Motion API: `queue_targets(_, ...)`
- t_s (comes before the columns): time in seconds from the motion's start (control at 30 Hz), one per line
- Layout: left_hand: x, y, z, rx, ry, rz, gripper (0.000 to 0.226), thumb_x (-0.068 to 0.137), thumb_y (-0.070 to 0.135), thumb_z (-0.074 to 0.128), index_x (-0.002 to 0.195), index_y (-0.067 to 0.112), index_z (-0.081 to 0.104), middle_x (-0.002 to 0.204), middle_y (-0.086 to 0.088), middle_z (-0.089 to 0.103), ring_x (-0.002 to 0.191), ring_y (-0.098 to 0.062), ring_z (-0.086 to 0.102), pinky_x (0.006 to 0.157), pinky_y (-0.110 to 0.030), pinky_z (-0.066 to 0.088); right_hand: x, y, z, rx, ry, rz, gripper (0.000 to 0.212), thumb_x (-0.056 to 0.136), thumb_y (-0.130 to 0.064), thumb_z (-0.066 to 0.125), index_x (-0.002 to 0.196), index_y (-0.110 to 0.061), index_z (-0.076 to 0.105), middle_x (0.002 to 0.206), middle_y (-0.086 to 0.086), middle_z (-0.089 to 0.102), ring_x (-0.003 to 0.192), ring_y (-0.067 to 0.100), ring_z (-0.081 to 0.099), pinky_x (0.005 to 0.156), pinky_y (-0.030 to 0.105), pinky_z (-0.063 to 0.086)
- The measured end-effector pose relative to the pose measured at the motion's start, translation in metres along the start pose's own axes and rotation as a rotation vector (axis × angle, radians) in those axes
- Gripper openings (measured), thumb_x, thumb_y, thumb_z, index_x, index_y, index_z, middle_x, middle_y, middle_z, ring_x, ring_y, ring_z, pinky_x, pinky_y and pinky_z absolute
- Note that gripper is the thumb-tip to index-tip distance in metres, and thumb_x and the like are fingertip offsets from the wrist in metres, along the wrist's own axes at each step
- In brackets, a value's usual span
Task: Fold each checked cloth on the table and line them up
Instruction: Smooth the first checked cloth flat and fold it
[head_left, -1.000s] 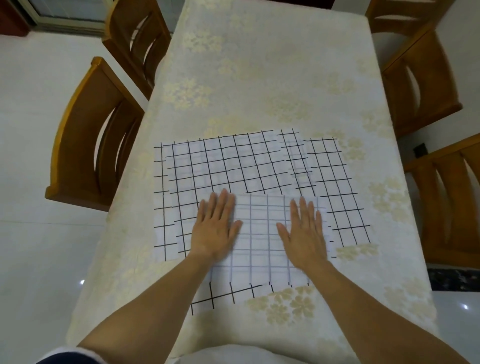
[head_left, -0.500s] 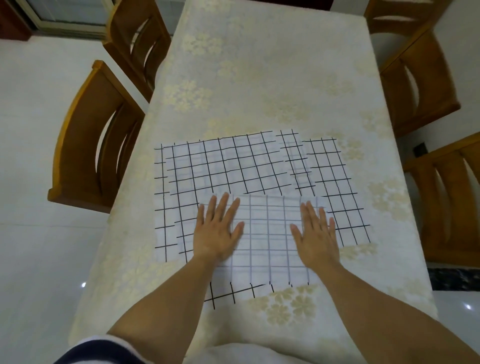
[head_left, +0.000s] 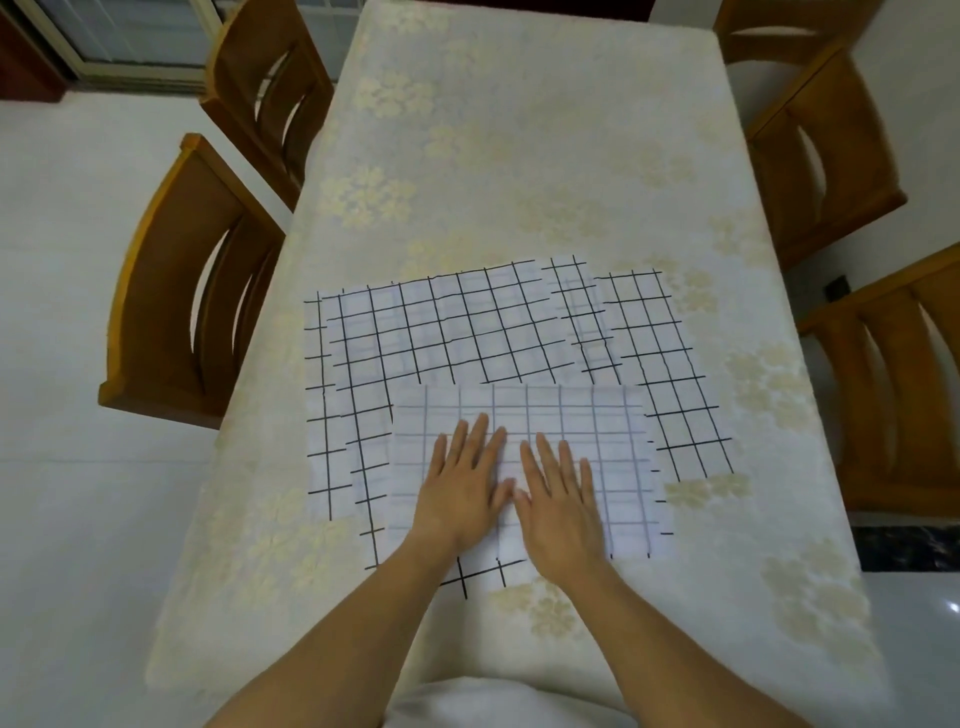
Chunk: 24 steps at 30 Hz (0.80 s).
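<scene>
Several white cloths with black checks lie spread and overlapping on the table (head_left: 545, 130). The largest unfolded cloth (head_left: 441, 327) covers the middle. Another checked cloth (head_left: 670, 364) sticks out at the right, and a third cloth (head_left: 337, 457) shows at the left. On top, near me, lies a folded cloth (head_left: 571, 421) with its paler, grey-lined side up. My left hand (head_left: 462, 488) and my right hand (head_left: 561, 499) rest flat on its middle, side by side, thumbs touching, fingers spread and holding nothing.
A cream floral tablecloth covers the table. Two wooden chairs (head_left: 192, 291) stand at the left edge and three more chairs (head_left: 826, 156) at the right. The far half of the table bears no cloths. White floor (head_left: 67, 519) lies to the left.
Both hands slid inward across the folded cloth, from its left and right parts to its middle, where they now touch. The folded cloth lies flatter.
</scene>
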<state>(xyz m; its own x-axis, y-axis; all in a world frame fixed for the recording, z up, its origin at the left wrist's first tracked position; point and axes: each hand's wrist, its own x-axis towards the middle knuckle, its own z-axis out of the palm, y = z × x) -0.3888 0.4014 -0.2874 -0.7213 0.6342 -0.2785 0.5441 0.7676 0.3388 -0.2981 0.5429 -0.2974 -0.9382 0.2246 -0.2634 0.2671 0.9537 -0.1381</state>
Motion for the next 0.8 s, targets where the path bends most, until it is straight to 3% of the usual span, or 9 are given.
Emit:
queue_targets(0.13,-0.001,-0.005,0.000,0.052,-0.056,-0.006,0.077,0.101,0.068,0.021,0.160,0.030,-0.010,0.165,0.002,-0.023,0.153,-0.022,-0.022,0.124,-0.043,-0.014,-0.006,0.045,-0.005,-0.017,0.002,0.113,0.065,0.100,-0.060,0.004,0.157,-0.031,-0.008,0.165,-0.002,-0.014,0.152,0.024,-0.014,0.123,0.048,-0.002)
queue_targets(0.2,0.002,0.000,-0.010,0.043,-0.120,-0.028,0.084,0.099,0.067,0.034,0.161,0.029,-0.008,0.166,0.000,-0.022,0.153,-0.025,-0.020,0.124,-0.045,-0.011,-0.006,0.073,-0.015,0.022,0.018,0.268,0.073,0.097,-0.064,0.005,0.159,-0.025,0.001,0.166,0.005,-0.004,0.152,0.029,-0.004,0.123,0.047,0.002)
queue_targets(0.3,0.010,0.011,-0.027,0.025,-0.195,-0.047,0.099,0.091,0.062,0.059,0.161,0.027,-0.001,0.168,0.000,-0.017,0.153,-0.030,-0.020,0.125,-0.048,-0.008,-0.008,0.099,-0.033,0.134,0.157,0.439,0.077,0.094,-0.064,0.040,0.150,-0.010,0.036,0.149,0.019,0.039,0.135,0.036,0.035,0.112,0.049,0.032)
queue_targets(0.37,0.017,0.021,-0.034,0.045,-0.217,-0.033,0.111,0.083,0.060,0.071,0.161,0.029,-0.001,0.167,0.001,-0.019,0.152,-0.031,-0.022,0.124,-0.052,-0.008,-0.002,0.107,-0.042,0.233,0.155,0.547,0.079,0.088,-0.056,0.061,0.147,-0.007,0.039,0.140,0.019,0.044,0.126,0.035,0.039,0.107,0.046,0.035)
queue_targets(0.47,0.026,0.033,-0.038,0.075,-0.299,-0.072,0.127,0.074,0.057,0.081,0.159,0.034,-0.010,0.165,0.001,-0.028,0.151,-0.038,-0.023,0.120,-0.067,-0.001,0.012,0.110,-0.054,0.533,0.170,0.649,0.081,0.079,-0.048,0.077,0.141,-0.007,0.045,0.130,0.017,0.052,0.120,0.035,0.050,0.103,0.045,0.042)
queue_targets(0.6,0.030,0.038,-0.035,0.104,-0.376,-0.116,0.137,0.069,0.058,0.084,0.157,0.037,-0.020,0.161,0.000,-0.036,0.149,-0.042,-0.025,0.114,-0.076,0.002,0.021,0.110,-0.068,0.895,0.148,0.794,0.065,0.078,-0.033,0.083,0.129,-0.007,0.052,0.119,0.010,0.060,0.110,0.029,0.060,0.086,0.031,0.046)
queue_targets(0.73,0.029,0.037,-0.037,0.098,-0.376,-0.116,0.137,0.069,0.060,0.083,0.156,0.038,-0.021,0.161,0.000,-0.037,0.149,-0.041,-0.025,0.114,-0.076,0.002,0.017,0.112,-0.076,0.890,0.126,0.794,0.043,0.086,-0.027,0.076,0.121,-0.004,0.063,0.120,0.010,0.065,0.106,0.027,0.062,0.087,0.029,0.047)
queue_targets(0.8,0.030,0.036,-0.037,0.091,-0.383,-0.120,0.139,0.068,0.059,0.084,0.156,0.038,-0.021,0.160,0.001,-0.038,0.149,-0.040,-0.026,0.114,-0.076,0.001,0.011,0.110,-0.076,0.818,0.138,0.736,0.037,0.089,-0.025,0.073,0.118,-0.004,0.065,0.112,0.008,0.067,0.094,0.021,0.060,0.083,0.027,0.046)
